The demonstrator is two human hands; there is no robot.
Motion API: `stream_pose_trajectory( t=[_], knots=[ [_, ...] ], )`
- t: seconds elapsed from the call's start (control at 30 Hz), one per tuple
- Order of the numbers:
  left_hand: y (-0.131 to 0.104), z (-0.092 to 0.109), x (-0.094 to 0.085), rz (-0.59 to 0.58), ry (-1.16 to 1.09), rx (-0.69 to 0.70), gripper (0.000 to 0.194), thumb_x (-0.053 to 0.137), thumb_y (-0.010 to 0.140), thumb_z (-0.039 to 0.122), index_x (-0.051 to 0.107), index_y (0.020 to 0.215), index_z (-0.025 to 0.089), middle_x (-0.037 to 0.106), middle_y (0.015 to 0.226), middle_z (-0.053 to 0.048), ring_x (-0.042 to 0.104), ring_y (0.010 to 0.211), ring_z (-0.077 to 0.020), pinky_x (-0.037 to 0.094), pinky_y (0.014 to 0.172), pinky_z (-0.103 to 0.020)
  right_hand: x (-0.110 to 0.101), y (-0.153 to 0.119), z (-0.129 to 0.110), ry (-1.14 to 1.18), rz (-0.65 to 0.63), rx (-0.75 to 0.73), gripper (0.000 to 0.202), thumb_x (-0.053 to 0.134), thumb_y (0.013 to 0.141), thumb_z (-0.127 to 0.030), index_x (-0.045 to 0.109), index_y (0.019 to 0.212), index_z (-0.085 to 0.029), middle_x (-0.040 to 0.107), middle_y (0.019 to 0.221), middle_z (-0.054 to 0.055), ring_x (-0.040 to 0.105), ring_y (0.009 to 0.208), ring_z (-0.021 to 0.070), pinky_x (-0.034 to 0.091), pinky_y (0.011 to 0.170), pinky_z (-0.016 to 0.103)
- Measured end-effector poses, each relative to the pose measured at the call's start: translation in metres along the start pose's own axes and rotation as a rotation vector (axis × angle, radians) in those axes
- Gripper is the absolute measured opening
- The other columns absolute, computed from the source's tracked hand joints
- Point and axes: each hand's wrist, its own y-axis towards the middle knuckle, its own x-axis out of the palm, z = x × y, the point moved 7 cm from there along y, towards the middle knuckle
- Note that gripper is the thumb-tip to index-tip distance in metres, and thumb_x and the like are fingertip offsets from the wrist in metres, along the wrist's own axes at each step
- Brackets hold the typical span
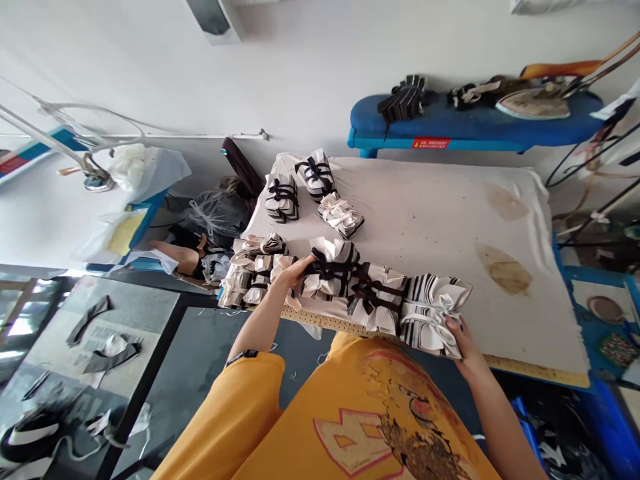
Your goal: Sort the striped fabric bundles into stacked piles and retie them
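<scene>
A row of tied fabric bundles lies along the front edge of the ironing table (400, 200). My right hand (463, 340) grips the end of a black-and-white striped bundle (433, 313) knotted with a white strip. My left hand (294, 270) is closed at the left side of a pale fabric bundle (333, 263) with a black tie; some fingers are hidden. Between them sits another bundle (377, 297) with a dark tie. To the left of my left hand, several smaller bundles (255, 270) are packed together.
Farther back lie a black-tied bundle (283, 199), another black-tied bundle (317, 175) and a white-tied bundle (341, 215). An iron (535, 100) rests on the blue padded arm (470, 120) beside dark fabric pieces (406, 99). Scorch marks (507, 270) stain the cover at right.
</scene>
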Motion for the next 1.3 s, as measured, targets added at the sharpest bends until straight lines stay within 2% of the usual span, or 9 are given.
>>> stream_pose_trajectory(
  t=[0.13,0.23,0.43,0.53,0.77,0.93,1.13,1.23,1.3],
  knots=[
    [-0.011,-0.022,0.036,-0.116,-0.046,-0.001,0.043,0.066,0.092,0.054,0.074,0.115,0.019,0.080,0.100,-0.009,0.074,0.103,-0.0305,0.060,0.091,-0.038,0.002,0.000,-0.002,0.014,-0.001,-0.014,0.082,0.095,0.050,-0.057,0.067,0.121,-0.027,0.077,0.114,0.002,0.073,0.111,0.0272,0.064,0.079,0.029],
    [-0.011,-0.028,0.046,-0.124,-0.061,0.038,0.051,0.064,0.091,0.058,0.069,0.127,0.022,0.080,0.111,-0.007,0.072,0.113,-0.0280,0.057,0.099,-0.035,0.004,-0.002,-0.003,0.024,-0.007,-0.020,0.079,0.095,0.050,-0.057,0.068,0.119,-0.028,0.078,0.111,0.001,0.073,0.111,0.0262,0.063,0.080,0.028],
    [-0.007,-0.039,0.032,-0.157,-0.017,-0.046,0.053,0.076,0.082,0.056,0.072,0.123,0.023,0.080,0.113,-0.009,0.072,0.115,-0.0318,0.059,0.094,-0.035,0.003,-0.006,-0.001,0.039,0.030,-0.018,0.086,0.096,0.048,-0.058,0.066,0.123,-0.028,0.078,0.113,0.001,0.071,0.113,0.0247,0.062,0.079,0.026],
    [-0.007,-0.045,0.027,-0.152,-0.016,-0.065,0.053,0.076,0.082,0.057,0.071,0.124,0.024,0.079,0.117,-0.009,0.070,0.119,-0.0318,0.058,0.098,-0.036,0.005,-0.007,-0.002,0.046,0.002,-0.038,0.083,0.095,0.050,-0.060,0.068,0.121,-0.027,0.078,0.112,0.001,0.072,0.111,0.0253,0.062,0.081,0.027],
    [-0.012,-0.056,0.025,-0.205,-0.052,-0.063,0.057,0.075,0.081,0.056,0.070,0.125,0.021,0.079,0.117,-0.011,0.071,0.117,-0.0318,0.056,0.104,-0.041,0.005,-0.005,-0.002,0.069,0.007,-0.019,0.083,0.097,0.046,-0.058,0.068,0.117,-0.027,0.078,0.104,0.000,0.074,0.100,0.0238,0.061,0.074,0.027],
    [-0.019,-0.057,0.029,-0.168,-0.076,-0.016,0.052,0.067,0.087,0.049,0.068,0.129,0.020,0.079,0.115,-0.009,0.072,0.114,-0.0304,0.057,0.102,-0.038,0.007,-0.006,-0.004,0.082,-0.006,-0.011,0.080,0.098,0.044,-0.056,0.069,0.113,-0.027,0.078,0.100,-0.001,0.073,0.094,0.0206,0.060,0.073,0.024],
    [-0.033,-0.050,0.033,-0.107,-0.061,0.006,0.040,0.062,0.094,0.038,0.068,0.131,0.023,0.079,0.110,-0.006,0.072,0.109,-0.0277,0.059,0.094,-0.037,0.007,-0.005,-0.007,0.035,-0.003,-0.018,0.080,0.096,0.044,-0.059,0.069,0.112,-0.027,0.077,0.102,0.001,0.072,0.103,0.0266,0.061,0.079,0.031],
    [-0.034,-0.034,0.019,-0.023,-0.021,-0.001,0.031,0.067,0.096,0.034,0.070,0.125,0.022,0.074,0.122,-0.009,0.069,0.113,-0.0256,0.057,0.100,-0.041,0.004,-0.004,-0.006,0.004,0.007,-0.020,0.082,0.096,0.045,-0.060,0.068,0.115,-0.026,0.077,0.109,0.004,0.070,0.113,0.0308,0.061,0.089,0.037],
    [-0.026,-0.014,0.007,0.085,-0.006,0.021,0.034,0.069,0.098,0.034,0.066,0.129,0.021,0.066,0.134,-0.011,0.066,0.118,-0.0254,0.056,0.102,-0.046,0.003,-0.003,-0.005,-0.013,0.000,-0.037,0.079,0.095,0.048,-0.060,0.068,0.115,-0.026,0.077,0.112,0.004,0.069,0.117,0.0320,0.060,0.096,0.040]
  ],
)
